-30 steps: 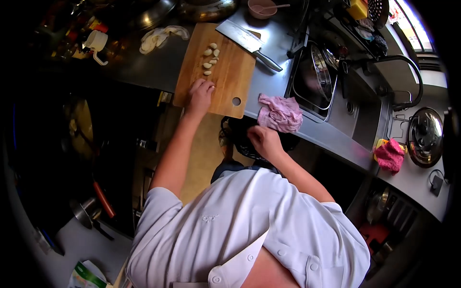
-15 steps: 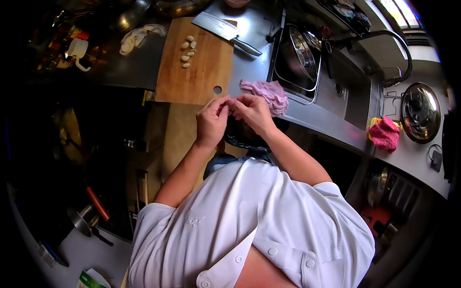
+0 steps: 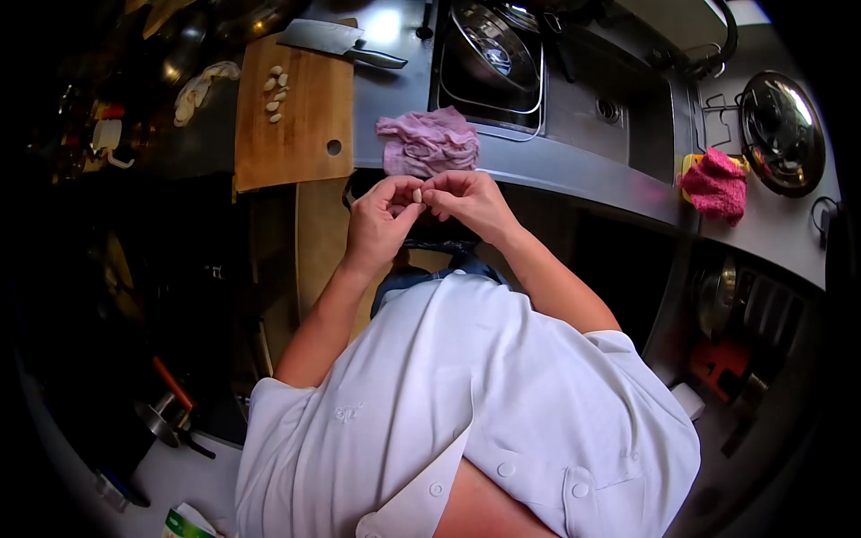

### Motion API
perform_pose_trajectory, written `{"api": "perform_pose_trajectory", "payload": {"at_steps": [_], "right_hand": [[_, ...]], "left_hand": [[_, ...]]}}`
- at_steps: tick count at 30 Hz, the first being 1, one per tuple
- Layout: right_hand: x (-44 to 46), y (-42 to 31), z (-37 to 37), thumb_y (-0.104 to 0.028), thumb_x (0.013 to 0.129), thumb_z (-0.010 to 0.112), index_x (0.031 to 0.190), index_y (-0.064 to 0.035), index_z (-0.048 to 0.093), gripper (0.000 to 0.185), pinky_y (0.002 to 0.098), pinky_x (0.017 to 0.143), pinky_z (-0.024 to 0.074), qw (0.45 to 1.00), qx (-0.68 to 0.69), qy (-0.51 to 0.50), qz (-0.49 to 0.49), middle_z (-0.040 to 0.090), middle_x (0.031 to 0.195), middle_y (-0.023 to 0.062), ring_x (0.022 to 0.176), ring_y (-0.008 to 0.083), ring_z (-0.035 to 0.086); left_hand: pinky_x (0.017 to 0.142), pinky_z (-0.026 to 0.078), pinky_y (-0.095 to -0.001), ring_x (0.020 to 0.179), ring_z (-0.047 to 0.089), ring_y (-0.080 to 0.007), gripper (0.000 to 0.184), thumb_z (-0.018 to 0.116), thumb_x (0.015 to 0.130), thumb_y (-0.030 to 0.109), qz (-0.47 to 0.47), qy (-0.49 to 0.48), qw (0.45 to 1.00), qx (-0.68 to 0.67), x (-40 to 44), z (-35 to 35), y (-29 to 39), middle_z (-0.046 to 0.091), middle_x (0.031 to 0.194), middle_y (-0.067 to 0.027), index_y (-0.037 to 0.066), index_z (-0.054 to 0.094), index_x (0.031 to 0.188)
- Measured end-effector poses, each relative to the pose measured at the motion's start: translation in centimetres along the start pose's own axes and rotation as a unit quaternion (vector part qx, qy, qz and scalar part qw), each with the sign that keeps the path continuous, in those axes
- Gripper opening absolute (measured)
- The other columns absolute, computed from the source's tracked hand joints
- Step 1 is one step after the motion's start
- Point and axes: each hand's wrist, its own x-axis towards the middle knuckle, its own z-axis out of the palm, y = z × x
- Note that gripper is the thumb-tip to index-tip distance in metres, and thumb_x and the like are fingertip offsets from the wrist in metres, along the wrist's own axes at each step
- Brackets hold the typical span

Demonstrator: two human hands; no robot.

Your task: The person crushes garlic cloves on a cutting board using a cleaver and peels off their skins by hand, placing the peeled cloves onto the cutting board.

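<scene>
A pale garlic clove [image 3: 417,195] shows between the fingertips of both hands, in front of the counter edge. My left hand [image 3: 377,224] is closed in a pinch on it from the left. From the right, my right hand [image 3: 473,208] pinches at the same clove, thumb and forefinger together. Several peeled garlic cloves [image 3: 272,106] lie on the wooden cutting board [image 3: 309,112], beyond and left of my hands. Across the board's far right corner rests a cleaver [image 3: 327,39], its handle pointing right. Below my hands, a dark bag-lined bin opening [image 3: 439,245] is partly hidden.
A crumpled pink cloth [image 3: 430,143] lies on the counter edge just beyond my hands. Right of it are a metal bowl [image 3: 493,45] in a rack and the sink [image 3: 619,143]. A pot lid [image 3: 782,134] and bright pink cloth [image 3: 717,186] are farther right; a white rag [image 3: 202,92] lies left.
The camera view has swung right, so the board and cleaver appear farther left. My fingers have shifted, and the garlic clove between them now shows clearly.
</scene>
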Motion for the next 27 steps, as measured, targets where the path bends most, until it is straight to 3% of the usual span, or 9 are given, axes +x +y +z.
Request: {"api": "perform_pose_trajectory", "payload": {"at_steps": [5,10,13,20,23,27], "right_hand": [[-2.3,0.2,-0.9,-0.02,0.091,0.077,0.096,0.003,0.076,0.023,0.0278,0.066,0.0553,0.98,-0.165,0.062,-0.098,0.075,0.077,0.0096,0.07,0.0108,0.068],[-3.7,0.2,-1.6,-0.02,0.088,0.077,0.094,0.0032,0.076,0.024,0.0303,0.065,0.0557,0.971,-0.191,0.101,-0.104,0.074,0.077,0.0139,0.067,0.0142,0.069],[-4.1,0.6,-1.9,-0.02,0.088,0.077,0.093,0.0034,0.076,0.024,0.0309,0.065,0.0559,0.966,-0.207,0.115,-0.099,0.074,0.077,0.0146,0.066,0.0152,0.069],[-4.0,1.1,-3.0,-0.021,0.087,0.077,0.091,0.0022,0.077,0.024,0.0288,0.066,0.0545,0.99,-0.116,0.079,-0.023,0.075,0.077,0.009,0.069,0.0119,0.068],[-4.0,1.1,-2.9,-0.017,0.091,0.075,0.091,0.0011,0.074,0.018,0.0245,0.065,0.0504,0.994,-0.093,0.058,-0.003,0.07,0.079,-0.0001,0.07,0.0068,0.062],[-3.7,1.8,-2.7,-0.017,0.09,0.075,0.092,0.0009,0.073,0.018,0.0249,0.067,0.0514,0.994,-0.081,0.069,0.001,0.07,0.08,0.001,0.073,0.0066,0.062]], "left_hand": [[0.082,0.058,-0.0255,0.091,0.072,-0.0103,0.022,0.071,0.091,-0.005,0.037,0.021,0.995,0.085,-0.8,2.7,0.1,0.075,0.102,-0.0049,0.0,0.073,0.113],[0.075,0.058,-0.0274,0.082,0.073,-0.0151,0.022,0.071,0.089,-0.005,0.092,0.048,0.987,0.12,-1.2,4.9,0.0,0.074,0.1,-0.0097,0.001,0.073,0.11],[0.075,0.058,-0.027,0.083,0.073,-0.0139,0.021,0.071,0.09,-0.004,0.075,0.045,0.989,0.115,-1.4,5.7,-0.2,0.076,0.098,-0.0094,0.0,0.074,0.11],[0.086,0.057,-0.0248,0.094,0.07,-0.0093,0.025,0.072,0.093,-0.005,-0.048,-0.012,0.997,-0.06,-1.4,5.3,-1.5,0.074,0.104,-0.0029,0.0,0.071,0.117],[0.088,0.057,-0.0246,0.093,0.069,-0.0097,0.025,0.072,0.093,-0.005,-0.064,-0.032,0.993,-0.097,-1.6,4.9,-1.8,0.074,0.104,-0.003,0.001,0.07,0.118],[0.088,0.059,-0.0257,0.094,0.07,-0.011,0.026,0.073,0.094,-0.002,-0.116,-0.035,0.972,-0.203,-1.6,4.7,-2.3,0.074,0.108,-0.0043,0.002,0.071,0.12]]}}
